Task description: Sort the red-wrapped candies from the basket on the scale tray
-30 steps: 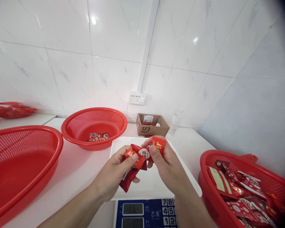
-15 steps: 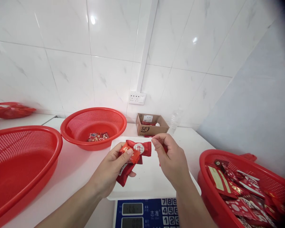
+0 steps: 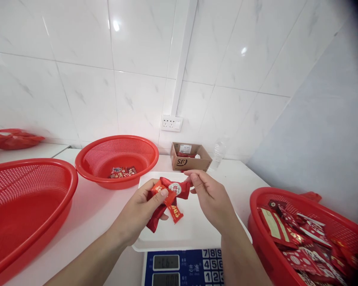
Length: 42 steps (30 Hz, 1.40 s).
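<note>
the handling looks to be midway, judging by how things lie: a small bunch is gathered but not set down. the left hand (image 3: 139, 210) is closed around several wrapped packets, its thumb pressing an orange packet (image 3: 164, 194) on top. a red packet (image 3: 180, 190) with a round white label sticks out toward the right, a smaller orange-red packet (image 3: 175, 213) hangs below, and a dark red packet (image 3: 155, 219) points down at the palm. the right hand (image 3: 213, 196) is partly curled, its fingertips at the red packet's right end; whether they pinch it or only touch it, i cannot tell.

the bunch is held above the white tray (image 3: 193, 235) of a scale, whose blue panel (image 3: 193, 260) faces the wearer; its readout is too faint to trust.

as for what is done, a few packets lie in the far red basket (image 3: 88, 159), near the worktop's (image 3: 104, 222) far edge. as for what is left, a much larger pile of packets (image 3: 307, 246) fills the right-hand red basket (image 3: 258, 222), at the worktop's right edge. a cardboard box (image 3: 191, 163) with something red inside stands by the far edge, behind the tray.
</note>
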### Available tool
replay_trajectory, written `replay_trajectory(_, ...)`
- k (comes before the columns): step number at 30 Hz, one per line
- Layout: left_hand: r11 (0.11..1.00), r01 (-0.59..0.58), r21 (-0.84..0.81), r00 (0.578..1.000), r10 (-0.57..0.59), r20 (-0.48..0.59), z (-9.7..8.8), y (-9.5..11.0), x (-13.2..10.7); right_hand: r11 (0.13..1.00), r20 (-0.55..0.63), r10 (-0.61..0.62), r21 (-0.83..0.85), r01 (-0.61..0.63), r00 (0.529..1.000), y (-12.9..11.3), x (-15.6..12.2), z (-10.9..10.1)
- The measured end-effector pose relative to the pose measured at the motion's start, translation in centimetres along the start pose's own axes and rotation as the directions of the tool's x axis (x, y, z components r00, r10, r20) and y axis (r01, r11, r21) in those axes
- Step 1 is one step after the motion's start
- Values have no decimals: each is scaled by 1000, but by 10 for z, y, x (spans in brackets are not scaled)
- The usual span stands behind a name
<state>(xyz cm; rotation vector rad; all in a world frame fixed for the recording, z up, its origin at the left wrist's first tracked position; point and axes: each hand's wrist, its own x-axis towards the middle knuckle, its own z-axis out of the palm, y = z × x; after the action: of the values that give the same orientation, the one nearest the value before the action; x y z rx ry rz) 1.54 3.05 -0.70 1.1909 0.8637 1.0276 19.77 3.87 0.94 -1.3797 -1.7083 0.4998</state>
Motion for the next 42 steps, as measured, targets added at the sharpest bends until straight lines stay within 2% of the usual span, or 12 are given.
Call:
replay_trajectory(2, 998, -26, 57, 999, 24, 29, 1, 0, -1, 998, 33, -32, 59, 30, 999, -5, -4, -2)
replay_trajectory(6, 982, -97, 161, 995, 89, 54, 3, 1, -3, 995, 202, -102, 28, 99, 974, -13, -11, -4)
replay_trajectory(8, 976, -109, 186, 993, 101, 52, 4, 1, -5, 993, 230, -121, 20, 120, 966, -14, -12, -4)
replay_trajectory(13, 976, -125, 181, 992, 117, 51, 1, 1, -5, 996, 130, -89, 5, 89, 988, -14, -10, -6)
replay_trajectory(19, 979, -89, 186, 995, 94, -17, -2, 3, -3, 999, 28, -37, -29, 38, 999, -8, -7, -10)
replay_trajectory(21, 978, -87, 191, 995, 94, -29, -2, 5, -3, 995, 46, -9, -96, 13, 999, -6, -5, -11)
replay_trajectory(23, 977, -89, 193, 995, 98, -34, -3, 6, -3, 976, 121, 39, -215, -12, 992, -3, -2, -10)
replay_trajectory(26, 975, -92, 202, 993, 104, -48, -5, 6, -3, 908, 210, 138, -417, -38, 968, 0, 1, -7)
replay_trajectory(29, 970, -93, 224, 991, 112, -75, -7, 5, -2, 868, 237, 162, -496, -24, 958, 2, 4, -6)
replay_trajectory(34, 967, -68, 245, 989, 98, -114, -7, 6, 0, 865, 201, 117, -501, -1, 973, 9, 5, -7)
replay_trajectory(38, 965, -60, 255, 987, 94, -127, -5, 7, 1, 874, 130, 109, -485, -33, 986, 12, 7, -8)
replay_trajectory(42, 958, -62, 281, 992, 91, -90, -3, 8, 0, 953, 48, 64, -300, -46, 997, 8, 4, -8)
